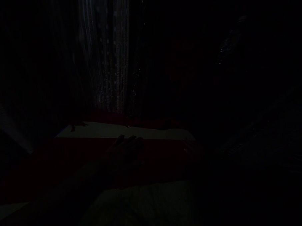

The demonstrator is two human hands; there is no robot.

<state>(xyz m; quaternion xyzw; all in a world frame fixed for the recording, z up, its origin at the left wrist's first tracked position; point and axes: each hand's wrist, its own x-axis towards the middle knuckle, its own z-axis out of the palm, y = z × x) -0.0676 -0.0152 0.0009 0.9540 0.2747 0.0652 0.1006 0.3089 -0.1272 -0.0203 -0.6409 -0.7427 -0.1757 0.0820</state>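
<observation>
The picture is very dark. A strip of red cloth (160,159) lies across a pale surface (101,129). My left hand (122,152) rests on the cloth near its far edge, fingers stretched out and apart, holding nothing that I can see. At the cloth's right end, my right hand (192,149) shows only faintly. Its fingers look laid flat on the cloth, while the wrist and arm vanish in shadow.
Beyond the surface hangs a patterned, shiny fabric (111,61). Something dark, perhaps another person's hand (77,124), lies at the far left edge. Small glints show in the darkness on the right.
</observation>
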